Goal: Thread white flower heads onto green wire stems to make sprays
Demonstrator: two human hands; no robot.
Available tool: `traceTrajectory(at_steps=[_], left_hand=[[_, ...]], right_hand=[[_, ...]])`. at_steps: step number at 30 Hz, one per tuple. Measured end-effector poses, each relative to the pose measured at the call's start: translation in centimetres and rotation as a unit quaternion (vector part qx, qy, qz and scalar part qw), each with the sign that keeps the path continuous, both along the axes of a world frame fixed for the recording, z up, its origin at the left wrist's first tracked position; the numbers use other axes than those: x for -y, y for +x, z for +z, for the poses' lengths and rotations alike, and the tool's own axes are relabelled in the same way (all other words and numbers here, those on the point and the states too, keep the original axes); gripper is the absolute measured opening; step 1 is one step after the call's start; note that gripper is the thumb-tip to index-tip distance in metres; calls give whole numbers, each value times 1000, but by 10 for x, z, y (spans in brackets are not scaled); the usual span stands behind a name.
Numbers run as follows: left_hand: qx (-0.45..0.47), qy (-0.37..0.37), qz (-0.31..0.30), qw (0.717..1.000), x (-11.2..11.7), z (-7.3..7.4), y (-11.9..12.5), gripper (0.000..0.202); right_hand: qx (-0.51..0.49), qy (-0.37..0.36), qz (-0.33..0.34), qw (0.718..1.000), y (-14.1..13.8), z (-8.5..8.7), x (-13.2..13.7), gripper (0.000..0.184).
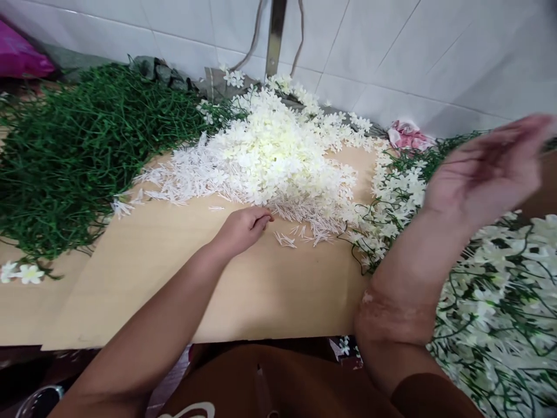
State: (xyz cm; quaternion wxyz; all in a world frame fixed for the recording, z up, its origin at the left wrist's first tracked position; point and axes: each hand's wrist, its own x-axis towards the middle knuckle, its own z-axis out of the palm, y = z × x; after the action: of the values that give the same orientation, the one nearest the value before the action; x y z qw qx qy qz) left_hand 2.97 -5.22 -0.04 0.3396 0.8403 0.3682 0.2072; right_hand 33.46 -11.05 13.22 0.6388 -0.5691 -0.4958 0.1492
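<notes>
My left hand rests on the pale wooden board, fingers curled into a pinch at the near edge of a big heap of loose white artificial flowers; what the fingertips hold is too small to see. My right hand is raised at the right, palm up, fingers stretched out and motion-blurred, with nothing in it. It hovers above a mass of finished green stems bearing white flowers.
A large pile of bare green plastic stems covers the left side. A pink crumpled item lies by the white tiled wall. A metal post stands at the back. A magenta bag sits far left.
</notes>
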Motion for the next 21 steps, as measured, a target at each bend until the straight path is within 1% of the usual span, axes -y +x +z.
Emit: traceTrajectory(at_steps=[2, 3, 4, 5, 6, 8, 9, 10, 12, 13, 14, 16, 18, 21], left_hand=[[-14, 8, 0, 1000, 0, 1, -1, 32], [-18, 11, 3, 1000, -1, 2, -1, 32], [-21, 12, 5, 1000, -1, 2, -2, 32], [-23, 13, 6, 1000, -2, 2, -2, 32], [-25, 15, 7, 1000, -2, 2, -3, 32], [-28, 21, 8, 999, -3, 2, -3, 30], [-31, 23, 10, 999, -3, 1, -3, 29], [-36, 24, 12, 999, -3, 0, -2, 29], [-53, 25, 11, 998, -3, 0, -1, 28], [-63, 27, 3, 998, -3, 0, -1, 28], [-72, 29, -8, 997, -2, 0, 0, 27], [-103, 34, -31, 994, -3, 1, 1, 27], [-123, 37, -40, 991, -3, 2, 2, 28], [-131, 29, -30, 990, -4, 2, 4, 30]], right_hand=[[-87, 43, -5, 995, -26, -17, -16, 4], [-132, 70, 4, 989, -42, -25, -24, 4], [-135, 59, 33, 989, -58, -32, -30, 6], [-90, 19, 76, 993, -75, -39, -34, 7], [-14, -23, 111, 994, -90, -46, -38, 6], [148, -85, 138, 976, -118, -59, -43, 3], [222, -113, 150, 957, -129, -65, -46, 3], [291, -151, 176, 928, -139, -72, -50, 5], [386, -238, 254, 854, -152, -85, -60, 15], [409, -267, 263, 832, -156, -91, -68, 19], [422, -280, 253, 824, -159, -96, -76, 22], [434, -270, 203, 835, -160, -104, -93, 26], [439, -244, 164, 849, -159, -108, -108, 29], [446, -209, 144, 858, -159, -104, -119, 31]])
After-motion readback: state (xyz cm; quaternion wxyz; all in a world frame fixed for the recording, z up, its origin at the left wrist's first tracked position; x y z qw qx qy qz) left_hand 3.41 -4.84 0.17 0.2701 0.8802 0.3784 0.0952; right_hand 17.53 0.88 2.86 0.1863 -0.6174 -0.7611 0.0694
